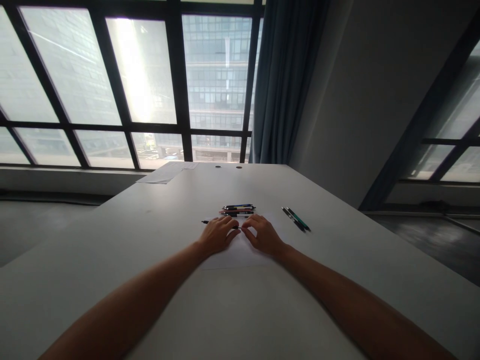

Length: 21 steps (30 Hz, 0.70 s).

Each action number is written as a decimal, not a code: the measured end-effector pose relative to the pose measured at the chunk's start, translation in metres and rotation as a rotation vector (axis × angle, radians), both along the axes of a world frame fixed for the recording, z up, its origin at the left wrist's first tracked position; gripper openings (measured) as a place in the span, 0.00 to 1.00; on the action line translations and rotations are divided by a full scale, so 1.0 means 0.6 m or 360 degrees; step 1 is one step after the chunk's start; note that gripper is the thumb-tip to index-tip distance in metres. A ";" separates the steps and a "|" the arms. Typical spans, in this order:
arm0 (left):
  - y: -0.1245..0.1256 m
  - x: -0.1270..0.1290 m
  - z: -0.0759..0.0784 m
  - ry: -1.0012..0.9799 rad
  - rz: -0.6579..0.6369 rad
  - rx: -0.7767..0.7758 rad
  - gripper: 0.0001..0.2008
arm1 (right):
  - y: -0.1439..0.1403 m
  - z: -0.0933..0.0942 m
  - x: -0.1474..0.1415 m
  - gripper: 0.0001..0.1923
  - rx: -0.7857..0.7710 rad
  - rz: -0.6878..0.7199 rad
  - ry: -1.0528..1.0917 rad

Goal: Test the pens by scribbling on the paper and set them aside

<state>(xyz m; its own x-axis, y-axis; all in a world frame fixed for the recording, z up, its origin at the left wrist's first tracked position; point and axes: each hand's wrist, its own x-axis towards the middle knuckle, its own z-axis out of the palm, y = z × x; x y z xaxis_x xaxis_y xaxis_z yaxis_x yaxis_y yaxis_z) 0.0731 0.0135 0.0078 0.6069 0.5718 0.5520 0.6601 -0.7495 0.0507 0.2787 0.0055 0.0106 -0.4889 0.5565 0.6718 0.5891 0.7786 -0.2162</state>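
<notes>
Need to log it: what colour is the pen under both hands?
Black, as far as its exposed end shows, pen, in the head view.

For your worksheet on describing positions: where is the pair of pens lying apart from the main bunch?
In the head view, the pair of pens lies on the table, right of the right hand and of the bunch of pens.
</notes>
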 end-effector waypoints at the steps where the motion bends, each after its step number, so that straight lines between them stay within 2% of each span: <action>1: 0.002 0.000 -0.001 -0.0004 0.0020 0.0014 0.13 | -0.001 0.000 0.000 0.04 0.0008 0.0025 -0.0014; 6: 0.007 0.000 -0.008 -0.0020 0.0006 0.0069 0.14 | 0.001 -0.003 0.000 0.03 0.0053 0.0074 -0.0038; 21: 0.004 0.000 -0.009 -0.0026 -0.0035 0.0107 0.13 | 0.003 -0.003 -0.002 0.03 0.0037 -0.0009 -0.0010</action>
